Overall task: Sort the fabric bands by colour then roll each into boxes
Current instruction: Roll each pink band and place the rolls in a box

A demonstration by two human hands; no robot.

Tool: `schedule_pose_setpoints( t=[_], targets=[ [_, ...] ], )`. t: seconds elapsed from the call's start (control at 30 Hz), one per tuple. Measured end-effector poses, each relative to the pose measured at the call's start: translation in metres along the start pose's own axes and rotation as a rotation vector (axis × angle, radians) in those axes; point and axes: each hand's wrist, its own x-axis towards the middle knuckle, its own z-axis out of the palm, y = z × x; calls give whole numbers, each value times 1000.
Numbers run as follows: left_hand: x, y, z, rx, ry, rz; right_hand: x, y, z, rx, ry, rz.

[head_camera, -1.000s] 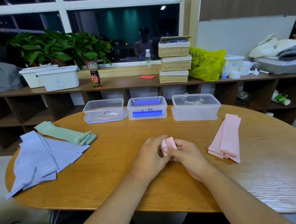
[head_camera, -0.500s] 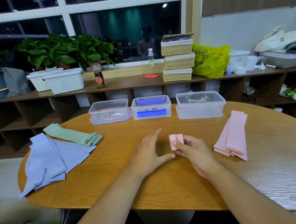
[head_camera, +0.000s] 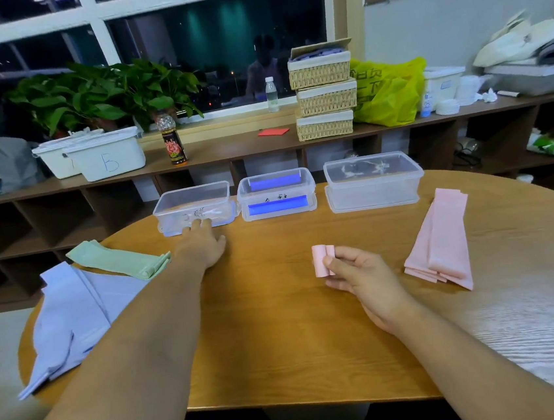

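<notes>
table (head_camera: 281, 329): round, wood-grained; carries all items below.
left box (head_camera: 192, 201): clear plastic, at far edge, left of centre; writing on front wall.
middle box (head_camera: 275, 193): clear, just right of left box, at far edge; holds blue rolls (head_camera: 277, 206), one at the front wall, one at the back.
right box (head_camera: 373, 182): clear, larger, at far edge, right of middle box.
left hand (head_camera: 202, 246): stretched towards far edge, palm down, fingers straight and slightly apart, tips against front wall of left box; nothing gripped.
right hand (head_camera: 360, 271): near table centre, thumb and fingers closed in a pinch on pink roll.
pink roll (head_camera: 320, 260): short, tightly wound band, upright in the right hand's fingertips, just above the tabletop, well apart from all three boxes.
pink stack (head_camera: 443, 243): flat folded bands, near right edge, right of right hand.
green bands (head_camera: 117, 261): flat pile, towards left edge, behind lilac bands.
lilac bands (head_camera: 71, 317): flat, fanned pile at left edge, ends overhanging it.
</notes>
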Motion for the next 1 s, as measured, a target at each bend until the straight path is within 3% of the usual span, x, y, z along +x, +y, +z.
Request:
schedule_pose_setpoints(
  t=[0.33,0.6,1.0],
  targets=[
    [13,0,7,-3,-92,-26,0,0,1,-20,-12,-4],
    [-58,17,28,124,132,22,-2,-4,3,-23,-28,13],
    [-128,21,31,-159,300,266,-2,-4,2,-31,-29,25]
  ],
)
